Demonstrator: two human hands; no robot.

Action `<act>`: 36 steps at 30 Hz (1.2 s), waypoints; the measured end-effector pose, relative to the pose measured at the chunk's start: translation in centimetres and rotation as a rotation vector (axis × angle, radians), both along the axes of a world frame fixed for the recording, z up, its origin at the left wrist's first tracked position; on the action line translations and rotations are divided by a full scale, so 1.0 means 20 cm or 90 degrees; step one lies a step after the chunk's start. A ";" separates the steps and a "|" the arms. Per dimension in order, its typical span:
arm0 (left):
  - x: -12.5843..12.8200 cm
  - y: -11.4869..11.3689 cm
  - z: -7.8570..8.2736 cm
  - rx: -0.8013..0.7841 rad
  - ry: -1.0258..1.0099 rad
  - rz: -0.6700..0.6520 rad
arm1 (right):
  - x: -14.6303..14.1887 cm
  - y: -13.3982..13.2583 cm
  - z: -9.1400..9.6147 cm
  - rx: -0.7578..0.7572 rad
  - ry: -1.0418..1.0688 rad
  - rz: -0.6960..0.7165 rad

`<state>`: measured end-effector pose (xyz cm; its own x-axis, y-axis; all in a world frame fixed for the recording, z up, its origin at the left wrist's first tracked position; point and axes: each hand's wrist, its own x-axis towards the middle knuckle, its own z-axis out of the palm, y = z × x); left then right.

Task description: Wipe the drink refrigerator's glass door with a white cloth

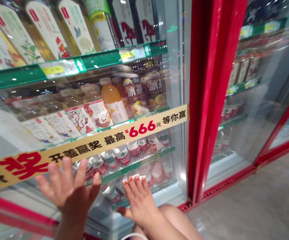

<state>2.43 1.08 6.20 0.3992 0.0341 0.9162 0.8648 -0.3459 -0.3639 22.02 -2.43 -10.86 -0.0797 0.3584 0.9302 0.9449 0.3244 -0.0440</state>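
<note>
In the head view my left hand (70, 186) is raised before the glass door (178, 140) of a drinks cooler. Its fingers are spread and nothing is in it; whether it touches the glass I cannot tell. Lower and to the right, my right hand (139, 200) lies flat against the pane, fingers stretched forward and thumb out to the side. A thin white tissue (141, 177) shows at its fingertips, pressed under them; most of it is hidden by the hand. A yellow printed strip (101, 141) crosses the door just above both hands.
Behind the glass, bottled drinks (111, 100) stand on several green-edged shelves (99, 61). A red door frame (204, 100) rises at the right, with another cooler section (244, 73) beyond it. A bare knee (177, 216) is close below my right hand. Grey floor (267, 200) spreads at lower right.
</note>
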 end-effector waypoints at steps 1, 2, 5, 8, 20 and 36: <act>0.00 0.00 0.00 0.005 0.004 0.003 | 0.06 0.00 -0.03 0.010 -0.004 -0.014; 0.00 0.00 0.00 0.006 0.003 0.008 | 0.14 0.00 -0.07 0.009 0.037 -0.048; 0.01 -0.01 -0.01 -0.012 -0.025 0.017 | 0.35 0.04 -0.13 -0.025 0.310 -0.168; 0.00 0.00 -0.02 -0.024 -0.044 0.024 | 0.25 0.04 -0.14 -0.037 0.427 -0.173; 0.01 -0.02 -0.03 -0.033 -0.021 0.034 | 0.40 0.10 0.14 0.000 0.410 -0.172; 0.05 -0.01 0.03 0.036 0.006 0.016 | 0.44 0.07 0.64 0.025 0.095 -0.083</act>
